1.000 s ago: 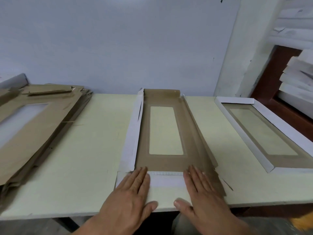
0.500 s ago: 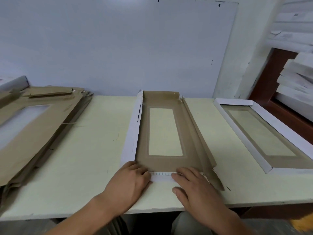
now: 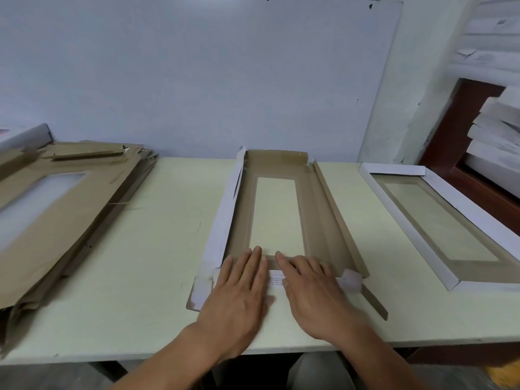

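A flat cardboard box blank (image 3: 318, 220) with a long window cut-out lies in the middle of the pale table (image 3: 146, 249), brown side up. Its left flap (image 3: 225, 220) shows white and its right side flap stands partly raised. My left hand (image 3: 239, 294) and my right hand (image 3: 312, 291) lie side by side with straight fingers, pressing the white near-end flap (image 3: 275, 281) down over the blank's near edge. The fingertips reach the rim of the window.
A stack of unfolded brown blanks (image 3: 56, 209) covers the table's left end. A finished white-rimmed windowed lid (image 3: 439, 220) lies at the right. White boxes (image 3: 498, 130) are piled beyond a dark red frame at the far right. A wall stands behind the table.
Both hands slid forward from the table's near edge, curled over the near flap, and now lie flat on it, folded onto the blank. The view shifted slightly.
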{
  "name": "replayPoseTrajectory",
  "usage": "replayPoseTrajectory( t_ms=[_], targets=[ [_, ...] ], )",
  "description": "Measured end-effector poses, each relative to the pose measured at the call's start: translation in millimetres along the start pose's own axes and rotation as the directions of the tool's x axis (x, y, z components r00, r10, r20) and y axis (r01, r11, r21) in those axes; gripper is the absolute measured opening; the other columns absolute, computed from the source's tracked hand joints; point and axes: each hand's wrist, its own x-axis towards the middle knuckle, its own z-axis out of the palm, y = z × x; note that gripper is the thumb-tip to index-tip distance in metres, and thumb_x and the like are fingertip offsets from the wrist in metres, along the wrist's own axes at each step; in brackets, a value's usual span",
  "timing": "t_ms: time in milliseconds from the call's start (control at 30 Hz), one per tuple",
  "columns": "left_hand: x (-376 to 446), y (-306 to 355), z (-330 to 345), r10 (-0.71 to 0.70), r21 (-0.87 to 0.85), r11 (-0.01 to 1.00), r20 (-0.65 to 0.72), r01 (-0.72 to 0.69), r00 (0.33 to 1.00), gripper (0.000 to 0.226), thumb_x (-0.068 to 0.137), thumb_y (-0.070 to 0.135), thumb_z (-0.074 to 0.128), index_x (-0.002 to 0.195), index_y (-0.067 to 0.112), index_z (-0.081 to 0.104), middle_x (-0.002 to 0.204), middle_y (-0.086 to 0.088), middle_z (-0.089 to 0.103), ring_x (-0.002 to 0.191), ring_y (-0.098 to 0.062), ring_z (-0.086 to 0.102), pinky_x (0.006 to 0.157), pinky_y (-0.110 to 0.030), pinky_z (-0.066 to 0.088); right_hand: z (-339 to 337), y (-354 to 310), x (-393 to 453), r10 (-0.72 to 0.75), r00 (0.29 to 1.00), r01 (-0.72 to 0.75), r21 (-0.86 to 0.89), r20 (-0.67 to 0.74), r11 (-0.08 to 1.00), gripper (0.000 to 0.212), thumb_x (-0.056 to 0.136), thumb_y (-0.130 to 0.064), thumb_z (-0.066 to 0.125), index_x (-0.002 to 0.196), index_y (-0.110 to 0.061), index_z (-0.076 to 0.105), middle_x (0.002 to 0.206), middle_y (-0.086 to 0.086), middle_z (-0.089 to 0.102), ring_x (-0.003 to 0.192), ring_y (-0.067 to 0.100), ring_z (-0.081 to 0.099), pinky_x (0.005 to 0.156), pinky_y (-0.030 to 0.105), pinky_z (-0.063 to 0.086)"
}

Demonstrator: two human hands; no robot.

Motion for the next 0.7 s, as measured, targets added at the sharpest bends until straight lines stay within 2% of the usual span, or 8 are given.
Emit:
replayPoseTrajectory(
  t_ms=[67,133,233,400,467,533,633,700],
  targets=[
    [4.7,-1.7,3.4,0.024,-0.057,0.998,0.14,-0.016,0.99,0.083,0.096,0.065,0.003,0.155,0.007,-0.001,0.162,-0.011,-0.011,0.151,-0.023,-0.013,0.122,-0.043,-0.008,2.7,3.7,5.7,0.017,0.997,-0.018,0.008,0.074,1.0,0.059,0.106,-0.045,0.017,0.16,-0.024,0.005,0.156,-0.005,0.027,0.14,0.02,0.025,0.117,0.037,0.019],
    [10.4,-3.4,7.6,0.07,-0.119,0.992,0.278,-0.038,0.958,0.095,0.083,0.079,-0.009,0.15,0.012,-0.022,0.157,-0.005,-0.032,0.141,-0.016,-0.037,0.118,-0.036,-0.02,7.9,4.4,11.7,0.022,0.978,-0.031,0.042,0.207,0.999,0.073,0.099,-0.062,0.001,0.159,-0.022,-0.008,0.167,-0.006,-0.002,0.153,0.017,-0.004,0.123,0.043,0.001],
    [16.5,-6.8,10.7,0.093,-0.15,0.988,0.383,-0.038,0.919,0.109,0.074,0.091,-0.003,0.148,0.014,-0.028,0.154,-0.002,-0.038,0.137,-0.012,-0.043,0.119,-0.037,-0.018,14.8,7.9,17.7,0.011,0.95,-0.042,0.093,0.313,0.995,0.1,0.073,-0.082,-0.02,0.154,-0.025,-0.023,0.163,-0.009,-0.028,0.146,0.009,-0.032,0.122,0.048,-0.014],
    [6.3,-24.1,4.5,0.069,-0.033,0.998,0.45,-0.061,0.891,0.116,0.068,0.096,-0.007,0.145,0.013,-0.031,0.153,-0.005,-0.04,0.138,-0.016,-0.042,0.119,-0.039,-0.018,9.5,31.0,10.8,0.096,0.945,-0.095,-0.017,0.312,0.995,0.094,0.081,-0.079,-0.013,0.156,-0.022,-0.021,0.164,-0.005,-0.026,0.148,0.011,-0.029,0.121,0.047,-0.017],
    [2.5,-28.9,0.4,0.03,0.03,0.998,0.444,-0.048,0.895,0.114,0.072,0.093,-0.009,0.149,0.01,-0.025,0.157,-0.008,-0.032,0.142,-0.019,-0.036,0.119,-0.04,-0.018,4.6,34.3,9.2,0.11,0.934,-0.084,-0.091,0.339,0.992,0.089,0.089,-0.076,-0.006,0.155,-0.02,-0.021,0.164,-0.002,-0.025,0.149,0.014,-0.028,0.12,0.046,-0.018],
    [7.2,-24.7,-4.0,-0.005,0.084,0.996,0.382,-0.029,0.924,0.103,0.086,0.082,0.0,0.155,0.006,-0.001,0.164,-0.013,-0.004,0.151,-0.026,-0.009,0.121,-0.046,-0.009,-2.9,34.9,13.4,0.087,0.908,-0.036,-0.13,0.41,0.991,0.084,0.095,-0.071,0.0,0.157,-0.017,-0.015,0.165,0.0,-0.019,0.152,0.019,-0.021,0.121,0.048,-0.016],
    [29.0,-6.0,-15.1,0.064,-0.014,0.998,0.139,-0.063,0.988,0.042,0.1,0.035,0.032,0.137,0.016,0.035,0.133,-0.004,0.049,0.127,-0.026,0.043,0.113,-0.039,0.018,-33.9,46.4,39.0,0.008,0.908,0.009,-0.038,0.418,0.999,0.051,0.108,-0.041,0.02,0.148,-0.016,0.039,0.153,0.007,0.041,0.143,0.031,0.032,0.116,0.055,0.019],
    [37.5,5.7,-20.8,0.161,-0.191,0.971,0.068,-0.145,0.985,0.043,0.086,0.009,0.043,0.129,0.016,0.043,0.115,-0.003,0.055,0.108,-0.025,0.049,0.099,-0.031,0.028,-57.3,68.8,59.9,0.039,0.957,-0.077,0.121,0.287,0.99,0.035,0.107,-0.027,0.033,0.123,-0.012,0.06,0.126,0.011,0.063,0.12,0.032,0.055,0.104,0.046,0.037]
  ],
)
